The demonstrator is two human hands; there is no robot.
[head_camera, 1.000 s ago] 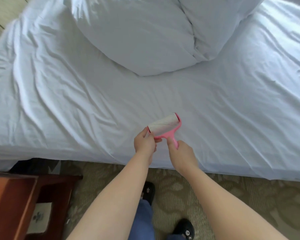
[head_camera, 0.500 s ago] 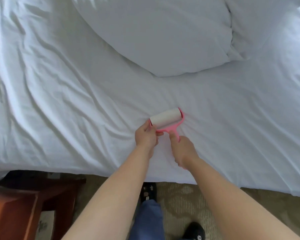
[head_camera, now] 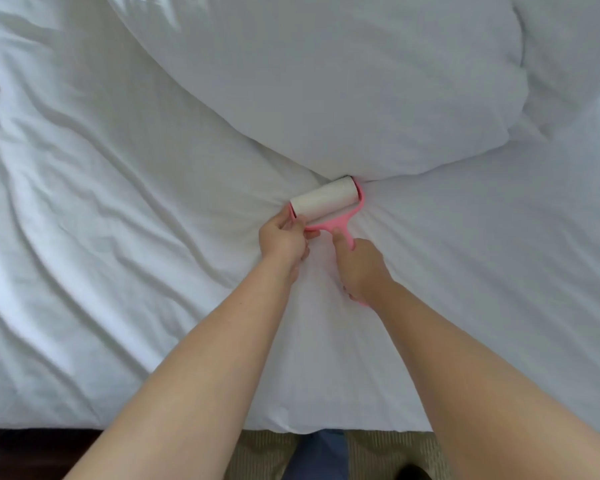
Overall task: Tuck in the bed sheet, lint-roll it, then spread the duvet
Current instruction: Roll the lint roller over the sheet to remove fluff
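A pink lint roller (head_camera: 326,200) with a white sticky drum lies on the wrinkled white bed sheet (head_camera: 125,209). Its far end touches the edge of the bunched white duvet (head_camera: 343,84) that covers the back of the bed. My right hand (head_camera: 359,268) grips the pink handle. My left hand (head_camera: 283,235) pinches the roller's left end by the frame. Both arms reach forward over the near edge of the mattress.
A second white fold or pillow (head_camera: 568,57) sits at the back right beside the duvet. Patterned carpet (head_camera: 378,452) shows below the mattress edge, with my blue trouser leg (head_camera: 314,455) and a dark shoe (head_camera: 416,474). A dark strip (head_camera: 32,452) lies at the bottom left.
Both hands have pushed the lint roller forward across the sheet until it meets the duvet's edge. I have leaned in over the bed, so the floor and the wooden nightstand have slid out of view.
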